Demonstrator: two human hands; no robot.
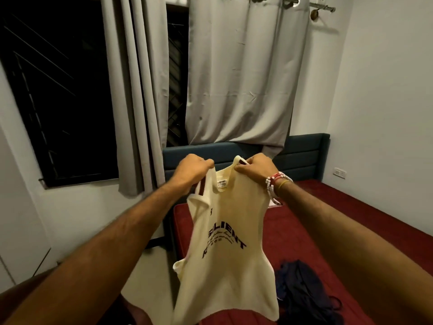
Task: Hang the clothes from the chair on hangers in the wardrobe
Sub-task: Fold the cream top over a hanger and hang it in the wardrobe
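While a dark blue garment [302,289] is lying on the red bed [339,214] at the lower right of the frame, a cream sleeveless top [229,266] is hanging mid-frame over the bed's left edge. The left hand [192,170] and the right hand [255,168] are each pinching a shoulder strap between curled fingers [241,169], and behind them grey curtains [243,78] are draping over a blue headboard [302,151].

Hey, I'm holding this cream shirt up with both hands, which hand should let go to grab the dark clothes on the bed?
Right hand, probably: the dark clothes lie on the bed on its side, under that forearm; the left hand would have to cross the shirt.
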